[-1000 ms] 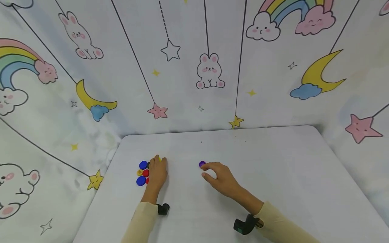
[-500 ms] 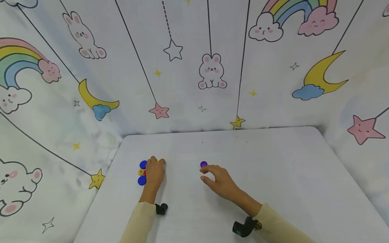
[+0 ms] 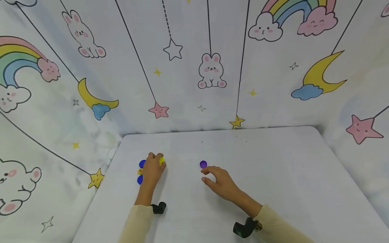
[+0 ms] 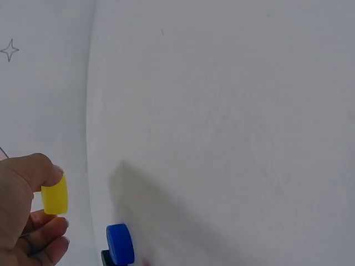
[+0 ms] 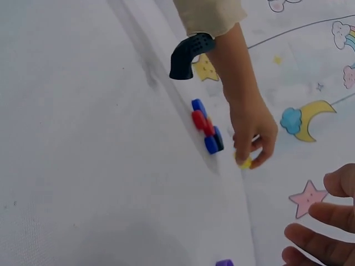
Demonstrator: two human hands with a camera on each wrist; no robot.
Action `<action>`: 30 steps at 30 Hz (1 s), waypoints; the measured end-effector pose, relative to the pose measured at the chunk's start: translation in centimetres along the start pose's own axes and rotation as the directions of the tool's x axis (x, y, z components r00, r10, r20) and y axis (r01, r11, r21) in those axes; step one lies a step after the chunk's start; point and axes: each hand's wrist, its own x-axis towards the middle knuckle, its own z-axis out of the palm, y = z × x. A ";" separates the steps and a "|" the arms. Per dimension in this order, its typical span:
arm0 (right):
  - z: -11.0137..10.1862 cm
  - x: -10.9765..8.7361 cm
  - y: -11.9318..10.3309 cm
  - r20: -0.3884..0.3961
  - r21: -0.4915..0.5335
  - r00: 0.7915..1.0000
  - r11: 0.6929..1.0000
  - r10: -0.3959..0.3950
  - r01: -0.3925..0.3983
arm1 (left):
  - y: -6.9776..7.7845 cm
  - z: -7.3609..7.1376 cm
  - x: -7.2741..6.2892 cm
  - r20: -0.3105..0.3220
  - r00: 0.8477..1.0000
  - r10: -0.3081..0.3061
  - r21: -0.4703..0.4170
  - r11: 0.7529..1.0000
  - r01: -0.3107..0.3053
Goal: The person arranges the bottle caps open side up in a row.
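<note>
My left hand pinches a yellow bottle cap between thumb and fingers, raised over the table in the left wrist view. Below and beside that hand lies a cluster of caps, partly covered by it in the head view: blue caps, a small yellow one and red ones. A purple cap lies alone at mid-table, its hollow side up. Just in front of it my right hand hovers, thumb and fingers apart, holding nothing.
The white table meets a cloth backdrop printed with rabbits, stars, moons and rainbows at the back and sides. Black camera mounts sit on both wrists.
The left hand has lifted from the cap cluster with the yellow cap in its fingers. The right hand has drawn slightly back from the purple cap, which now shows whole.
</note>
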 end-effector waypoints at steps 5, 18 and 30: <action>-0.1 0.0 0.2 -0.007 0.001 1.000 1.000 0.014 -0.014 | 2.1 -0.2 0.1 0.009 1.000 0.021 -0.121 0.992 -0.019; -0.9 0.1 0.4 -0.042 -0.002 0.995 0.996 0.087 -0.087 | 7.3 0.0 -0.3 0.002 0.979 0.204 -0.265 0.944 -0.196; -1.2 -0.3 0.8 -0.092 0.013 0.988 0.993 0.120 -0.119 | 10.7 -0.1 -1.5 -0.028 0.942 0.335 -0.303 0.895 -0.328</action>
